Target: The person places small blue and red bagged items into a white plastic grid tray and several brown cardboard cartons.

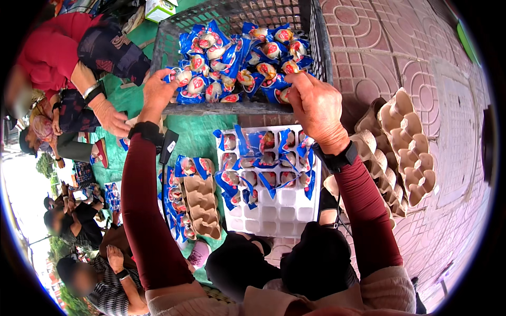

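A black plastic crate (pixel 237 108) holds many eggs in blue-and-clear wrappers (pixel 213 51). At the crate's near left corner, my left hand (pixel 158 93) has its thumb and fingertips on a wrapped egg (pixel 184 78). My right hand (pixel 316 100) reaches over the near right rim, its curled fingers at another wrapped egg (pixel 290 67); the fingertips are partly hidden. Below the crate lies a white foam egg tray (pixel 286 213), its upper rows filled with wrapped eggs and its lower cells bare. Left of it a narrow pulp carton (pixel 201 203) has wrapped eggs at its top end.
Empty pulp egg cartons (pixel 407 146) are stacked on the paving at right. A co-worker's hand (pixel 112 118) is left of my left hand, over the green ground sheet (pixel 197 130). Other people sit farther left. My knees (pixel 243 264) are close below the foam tray.
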{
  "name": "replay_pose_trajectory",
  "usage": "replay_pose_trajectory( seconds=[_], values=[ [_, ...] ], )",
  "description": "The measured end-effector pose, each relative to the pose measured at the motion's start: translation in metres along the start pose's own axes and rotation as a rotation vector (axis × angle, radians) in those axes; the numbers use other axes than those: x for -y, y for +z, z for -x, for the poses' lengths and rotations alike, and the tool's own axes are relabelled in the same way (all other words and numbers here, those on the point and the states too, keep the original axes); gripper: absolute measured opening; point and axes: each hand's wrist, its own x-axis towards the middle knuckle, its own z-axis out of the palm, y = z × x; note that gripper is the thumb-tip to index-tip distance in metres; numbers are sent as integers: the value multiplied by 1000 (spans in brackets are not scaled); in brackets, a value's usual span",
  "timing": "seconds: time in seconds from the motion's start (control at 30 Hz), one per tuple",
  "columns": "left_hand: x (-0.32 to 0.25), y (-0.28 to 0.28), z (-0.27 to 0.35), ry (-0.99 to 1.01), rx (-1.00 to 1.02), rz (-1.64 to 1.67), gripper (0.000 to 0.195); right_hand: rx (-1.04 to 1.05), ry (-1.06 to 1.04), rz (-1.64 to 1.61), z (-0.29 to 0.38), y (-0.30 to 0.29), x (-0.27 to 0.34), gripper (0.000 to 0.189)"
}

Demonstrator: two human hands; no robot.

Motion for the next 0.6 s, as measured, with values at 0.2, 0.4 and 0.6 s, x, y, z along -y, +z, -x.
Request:
replay_pose_trajectory(
  seconds=[0.2,0.4,0.6],
  values=[
    [-8,-7,-51,71,249,-452,80,-40,-46,-14,-5,2,3,18],
    [3,9,-60,82,389,-797,85,-47,-50,-30,-5,2,4,17],
    [-1,34,-45,58,310,-918,42,-37,-35,31,-1,7,-3,23]
  ],
)
